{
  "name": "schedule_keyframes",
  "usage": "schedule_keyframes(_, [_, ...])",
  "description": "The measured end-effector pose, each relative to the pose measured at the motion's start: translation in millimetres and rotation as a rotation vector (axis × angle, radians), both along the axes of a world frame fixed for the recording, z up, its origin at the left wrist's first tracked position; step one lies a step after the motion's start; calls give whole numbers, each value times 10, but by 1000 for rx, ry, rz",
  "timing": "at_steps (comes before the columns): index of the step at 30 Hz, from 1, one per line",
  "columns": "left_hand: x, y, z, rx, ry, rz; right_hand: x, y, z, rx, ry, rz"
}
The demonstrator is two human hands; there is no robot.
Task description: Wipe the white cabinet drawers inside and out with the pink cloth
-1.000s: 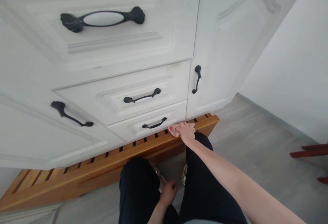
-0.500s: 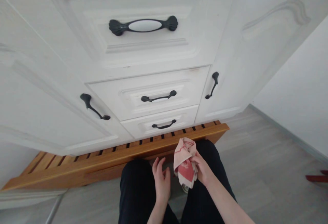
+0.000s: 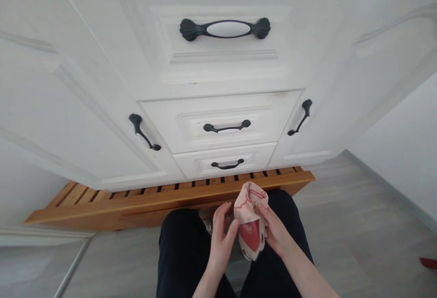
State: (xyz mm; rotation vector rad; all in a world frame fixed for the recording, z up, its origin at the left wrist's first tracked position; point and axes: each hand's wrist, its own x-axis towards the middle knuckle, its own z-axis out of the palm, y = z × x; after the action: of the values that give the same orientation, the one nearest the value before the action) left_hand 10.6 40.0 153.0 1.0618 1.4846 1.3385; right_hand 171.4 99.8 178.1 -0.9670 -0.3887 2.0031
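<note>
A: The background is a white cabinet front [image 3: 218,84] filling the upper two thirds of the frame, with a grey floor [image 3: 341,243] below and a slatted wooden platform [image 3: 170,198] running across the middle. What is fitted to the cabinet?

B: Three stacked drawers at centre. The top one carries a large black-and-white handle [image 3: 225,28], the middle a slimmer handle [image 3: 227,127], the lowest a small handle [image 3: 227,165]. A door handle [image 3: 144,132] sits at left of centre and another door handle [image 3: 300,117] at right of centre.

A: And the hands?

B: Both meet at lower centre, above the person's dark trousers [image 3: 184,252]. The right hand [image 3: 276,232] grasps a crumpled cream-and-red cloth [image 3: 251,225] along its right edge. The left hand [image 3: 221,234] touches the cloth's left side, fingers half curled on it; whether it truly pinches the fabric cannot be told.

A: Which step does that suggest?

B: Judging by the bunched fabric held well clear of the cabinet and the platform, the cloth appears to be being regathered or refolded between the hands.

A: What would the following move call for?

B: Probably a firm pinch by both hands on opposite edges, so that a clean face turns outward without the cloth slipping.
</note>
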Motion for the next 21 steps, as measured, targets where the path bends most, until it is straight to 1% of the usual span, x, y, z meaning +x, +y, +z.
schedule_keyframes(2, [23,-63,56,86,258,-82,-22,-28,43,5,-23,24])
schedule_keyframes(3, [53,-83,81,106,339,-107,-31,-55,57,16,-25,39])
schedule_keyframes(4, [86,-93,100,114,385,-101,-39,-87,65,33,-24,58])
schedule_keyframes(5, [115,-94,110,117,397,-64,-42,-124,64,54,-28,79])
schedule_keyframes(7, [132,-74,102,112,344,29,-30,-190,39,86,-63,117])
schedule_keyframes(9, [81,-48,62,87,265,46,19,-230,-17,117,-146,139])
schedule_keyframes(11, [-3,-40,6,52,223,42,96,-243,-102,200,-313,137])
schedule_keyframes(12, [-37,-46,-22,31,220,61,134,-249,-153,263,-409,128])
schedule_keyframes(14, [-53,-78,-72,-11,232,116,179,-282,-267,382,-584,81])
schedule_keyframes(15, [-28,-101,-92,-32,236,119,177,-315,-323,413,-636,53])
schedule_keyframes(16, [16,-127,-108,-50,233,97,158,-358,-373,419,-657,35])
schedule_keyframes(18, [140,-176,-129,-66,208,24,80,-466,-437,368,-620,49])
schedule_keyframes(19, [205,-198,-133,-65,185,-10,35,-521,-446,317,-563,63])
schedule_keyframes(21, [310,-236,-129,-71,113,-69,-38,-615,-417,192,-372,66])
